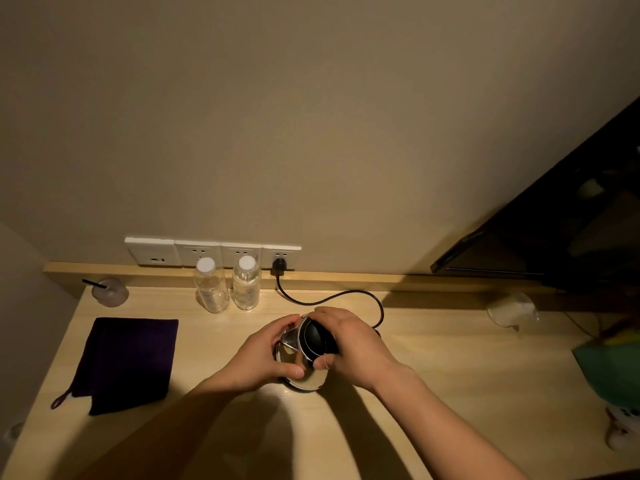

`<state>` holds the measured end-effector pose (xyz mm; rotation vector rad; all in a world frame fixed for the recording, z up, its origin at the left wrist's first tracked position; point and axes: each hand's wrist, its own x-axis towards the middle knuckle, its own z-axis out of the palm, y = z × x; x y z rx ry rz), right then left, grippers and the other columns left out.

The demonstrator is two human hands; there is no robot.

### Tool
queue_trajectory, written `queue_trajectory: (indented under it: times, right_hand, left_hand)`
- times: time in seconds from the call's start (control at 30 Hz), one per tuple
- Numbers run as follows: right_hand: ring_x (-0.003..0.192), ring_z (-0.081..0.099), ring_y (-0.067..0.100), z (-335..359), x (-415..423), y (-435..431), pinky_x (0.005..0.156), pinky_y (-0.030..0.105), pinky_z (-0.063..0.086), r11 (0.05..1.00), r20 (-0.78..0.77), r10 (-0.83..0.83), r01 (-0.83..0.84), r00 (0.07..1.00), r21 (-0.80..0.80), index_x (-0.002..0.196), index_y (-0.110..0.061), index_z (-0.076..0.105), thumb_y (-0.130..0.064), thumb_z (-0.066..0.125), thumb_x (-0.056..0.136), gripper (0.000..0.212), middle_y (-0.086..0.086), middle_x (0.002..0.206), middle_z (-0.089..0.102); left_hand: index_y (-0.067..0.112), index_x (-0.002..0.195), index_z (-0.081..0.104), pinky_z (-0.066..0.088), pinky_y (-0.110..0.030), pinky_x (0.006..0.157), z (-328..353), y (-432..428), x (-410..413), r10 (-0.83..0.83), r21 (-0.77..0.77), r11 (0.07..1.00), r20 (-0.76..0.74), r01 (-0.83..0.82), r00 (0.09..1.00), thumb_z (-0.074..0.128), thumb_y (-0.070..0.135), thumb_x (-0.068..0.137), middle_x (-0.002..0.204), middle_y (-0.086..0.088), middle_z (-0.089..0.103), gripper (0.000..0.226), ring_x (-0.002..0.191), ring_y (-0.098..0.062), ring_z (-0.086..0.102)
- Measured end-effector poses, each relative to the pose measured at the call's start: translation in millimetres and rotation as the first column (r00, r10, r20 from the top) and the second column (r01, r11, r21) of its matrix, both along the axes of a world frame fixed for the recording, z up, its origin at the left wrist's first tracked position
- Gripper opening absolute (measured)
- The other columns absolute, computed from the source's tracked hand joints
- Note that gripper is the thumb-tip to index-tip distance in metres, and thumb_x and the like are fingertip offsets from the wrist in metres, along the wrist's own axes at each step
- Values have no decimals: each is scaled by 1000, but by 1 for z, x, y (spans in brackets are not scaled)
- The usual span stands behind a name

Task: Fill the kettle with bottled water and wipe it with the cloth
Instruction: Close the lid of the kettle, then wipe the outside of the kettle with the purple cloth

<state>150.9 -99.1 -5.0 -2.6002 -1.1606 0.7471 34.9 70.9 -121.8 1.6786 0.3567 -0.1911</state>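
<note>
A shiny steel kettle with a black lid stands in the middle of the wooden desk. My left hand wraps its left side by the spout. My right hand covers the handle side, with the thumb against the front of the body. Two clear water bottles with white caps, one and the other, stand upright by the back wall, both capped. A dark purple cloth lies flat at the left of the desk.
A black cord runs from the wall socket to behind the kettle. A plastic cup with a black straw stands back left. A dark TV screen is at the right, with a glass object and a green item below it.
</note>
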Motion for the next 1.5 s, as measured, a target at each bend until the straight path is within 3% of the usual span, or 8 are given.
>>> queue_trajectory:
  times: [0.3,0.4,0.5,0.67,0.83,1.0,1.13,1.5]
  right_hand:
    - [142,44,20,-1,-7,13,115,39,43,999,71,1,2,997,-43,151,-28,47,-22,90,75,87,-6,151,53]
    - [146,42,20,6,-10,11,119,38,39,999,63,-5,9,998,-54,154,-31,41,-32,88,78,89,-7,158,46]
    - [151,35,17,14,-30,24,123,36,31,999,129,-11,7,992,32,159,-35,33,-40,79,87,85,-10,166,34]
    - [111,59,0,2,-89,97,90,11,44,919,-170,-86,144,982,367,137,-27,60,-32,70,95,43,-13,124,64]
    - [83,63,19,-77,-128,187,77,29,48,844,-588,-342,515,733,151,94,-18,66,-21,75,89,11,-5,81,63]
    - [57,46,24,-144,-146,246,64,35,40,687,-631,-603,719,488,-101,60,-15,43,-20,80,84,45,4,59,47]
    - [77,65,33,-167,-154,265,68,35,50,568,-614,-711,794,341,-216,86,2,64,-18,81,84,26,12,75,63]
    - [65,42,18,-161,-171,268,60,34,37,639,-704,-527,768,476,40,71,-16,43,-12,66,84,27,2,68,45]
  left_hand:
    - [50,139,44,41,-3,96,0,0,0,11,-4,1000,-32,-11,999,98,19,61,131,36,60,100,120,21,53]
    - [40,157,34,39,-27,117,10,6,-12,29,-27,999,-61,-31,998,98,35,60,151,21,40,116,138,3,41]
    - [37,154,41,45,-44,115,12,31,-45,229,-94,967,-103,-238,968,96,38,66,153,11,45,104,140,-13,44]
    - [12,134,60,53,-20,85,21,102,-117,721,21,689,-127,-725,681,79,15,89,121,-4,68,49,113,-17,66]
    - [4,127,62,54,-43,91,-5,182,-169,884,333,467,-202,-819,422,77,28,91,122,-16,69,46,107,-31,66]
    - [-1,117,62,57,-42,83,-42,214,-169,776,530,627,-362,-571,517,84,51,76,111,-17,68,69,104,-39,67]
    - [2,130,52,51,-46,98,-58,209,-159,768,648,625,-406,-437,496,85,50,76,128,-20,59,80,122,-39,58]
    - [0,98,67,56,-38,77,-63,209,-155,699,327,711,-426,-623,575,73,14,89,91,-14,70,18,89,-32,70]
